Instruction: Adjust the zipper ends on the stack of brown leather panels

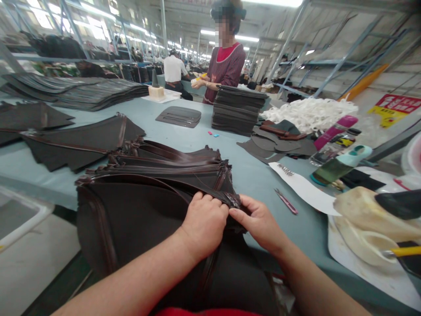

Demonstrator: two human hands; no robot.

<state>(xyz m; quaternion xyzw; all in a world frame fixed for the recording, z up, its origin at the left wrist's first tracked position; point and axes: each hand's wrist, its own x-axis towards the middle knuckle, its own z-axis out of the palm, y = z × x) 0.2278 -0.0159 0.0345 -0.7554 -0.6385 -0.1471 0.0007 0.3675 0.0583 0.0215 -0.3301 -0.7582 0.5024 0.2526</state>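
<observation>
My left hand [206, 224] is curled into a fist over the upper edge of a dark panel [131, 219] with shiny brown trim. Just to its right, my right hand [258, 221] pinches the panel's trimmed corner between thumb and fingers. The panel hangs over the near table edge toward my lap. Right behind it lies a stack of similar trimmed panels [171, 164], their rough ends showing at both sides. The fingertips of my left hand are hidden in the folds.
On the blue-green table [184, 138] are a pile of flat dark pieces [240, 109], small snips [286, 202], a bottle [340, 166] and a cream-coloured tub [368, 237]. More panels [85, 138] lie at left. A co-worker [226, 66] stands across the table. A white bin [26, 219] is at lower left.
</observation>
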